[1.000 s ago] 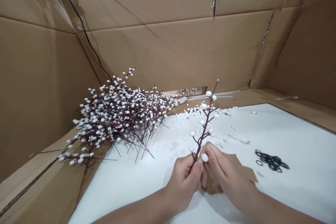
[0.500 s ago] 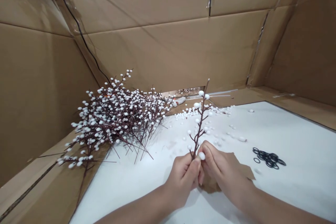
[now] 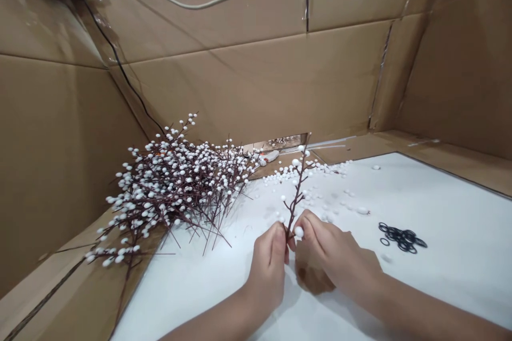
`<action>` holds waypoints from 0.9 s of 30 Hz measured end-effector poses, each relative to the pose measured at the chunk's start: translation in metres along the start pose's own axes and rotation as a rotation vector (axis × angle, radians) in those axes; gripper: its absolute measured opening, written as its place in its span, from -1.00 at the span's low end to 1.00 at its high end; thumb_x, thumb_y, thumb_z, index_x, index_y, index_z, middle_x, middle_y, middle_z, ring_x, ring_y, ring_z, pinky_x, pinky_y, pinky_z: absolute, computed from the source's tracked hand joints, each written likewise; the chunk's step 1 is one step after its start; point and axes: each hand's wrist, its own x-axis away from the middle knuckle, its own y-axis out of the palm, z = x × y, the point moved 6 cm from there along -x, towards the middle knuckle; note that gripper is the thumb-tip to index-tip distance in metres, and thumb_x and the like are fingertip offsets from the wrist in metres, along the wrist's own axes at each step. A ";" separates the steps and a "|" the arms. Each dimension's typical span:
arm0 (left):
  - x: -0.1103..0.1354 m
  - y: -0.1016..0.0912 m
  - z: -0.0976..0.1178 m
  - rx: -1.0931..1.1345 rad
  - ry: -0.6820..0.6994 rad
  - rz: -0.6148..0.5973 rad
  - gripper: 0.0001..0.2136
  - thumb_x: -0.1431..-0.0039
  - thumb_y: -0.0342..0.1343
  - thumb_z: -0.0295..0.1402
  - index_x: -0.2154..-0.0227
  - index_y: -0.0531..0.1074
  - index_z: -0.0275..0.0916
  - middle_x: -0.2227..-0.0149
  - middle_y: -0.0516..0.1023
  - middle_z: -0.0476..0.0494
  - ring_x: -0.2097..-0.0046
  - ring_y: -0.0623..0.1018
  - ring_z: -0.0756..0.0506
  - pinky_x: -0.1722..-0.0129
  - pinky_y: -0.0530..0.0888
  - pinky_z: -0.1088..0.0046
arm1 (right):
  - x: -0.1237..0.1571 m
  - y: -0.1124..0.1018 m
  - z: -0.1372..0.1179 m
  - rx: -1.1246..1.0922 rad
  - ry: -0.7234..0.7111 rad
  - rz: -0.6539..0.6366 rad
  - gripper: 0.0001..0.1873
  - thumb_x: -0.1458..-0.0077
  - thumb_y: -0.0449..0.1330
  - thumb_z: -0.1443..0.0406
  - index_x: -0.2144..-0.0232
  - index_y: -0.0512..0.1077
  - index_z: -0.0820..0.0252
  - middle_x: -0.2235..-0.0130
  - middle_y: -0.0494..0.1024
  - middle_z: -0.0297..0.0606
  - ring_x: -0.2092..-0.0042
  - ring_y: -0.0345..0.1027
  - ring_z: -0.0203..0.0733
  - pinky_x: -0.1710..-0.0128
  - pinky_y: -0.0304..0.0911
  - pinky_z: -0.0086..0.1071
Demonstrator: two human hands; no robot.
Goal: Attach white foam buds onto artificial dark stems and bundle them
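My left hand pinches the bottom of a thin dark-brown twig that stands upright and carries small white foam balls. My right hand is closed on a white foam ball and holds it against the twig's lowest side shoot, right beside my left thumb. Both hands hover just above the white table top, near its front middle.
A heap of finished twigs with white balls lies at the left, half on the cardboard. Loose white foam balls are scattered behind the hands. A small pile of black rubber rings sits to the right. Cardboard walls enclose the table.
The view has tilted up and shifted slightly; both hands with the twig sit a bit further left. The right fingers keep pressing the ball at the twig's base.
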 end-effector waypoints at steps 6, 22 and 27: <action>-0.015 -0.003 0.017 0.186 -0.079 0.048 -0.71 -0.11 -0.04 -0.16 0.15 0.23 -0.16 0.35 0.35 -0.03 0.34 0.38 0.01 0.33 0.33 0.52 | -0.001 0.004 -0.004 0.119 0.021 -0.018 -0.73 -0.17 -0.22 0.20 0.50 0.15 0.08 0.57 0.36 -0.38 0.58 0.17 -0.28 0.59 -0.13 -0.44; -0.031 -0.009 0.024 0.265 -0.081 0.080 -0.76 0.01 0.10 -0.25 0.35 0.16 -0.17 0.50 0.33 0.10 0.60 0.32 0.12 0.60 0.26 0.62 | -0.014 -0.007 0.025 -1.018 0.367 -0.200 -0.86 0.05 -0.04 0.31 0.35 0.11 0.06 0.52 0.18 -0.53 0.69 -0.24 -0.51 0.70 -0.41 -0.57; -0.029 -0.006 0.017 0.229 -0.090 0.066 -0.80 0.00 0.08 -0.26 0.40 0.17 -0.19 0.52 0.28 0.11 0.60 0.28 0.13 0.59 0.27 0.62 | -0.016 -0.021 0.025 -1.017 0.249 -0.057 -0.77 0.00 0.09 0.10 0.39 0.19 0.10 0.48 0.19 -0.50 0.65 -0.26 -0.51 0.73 -0.35 -0.59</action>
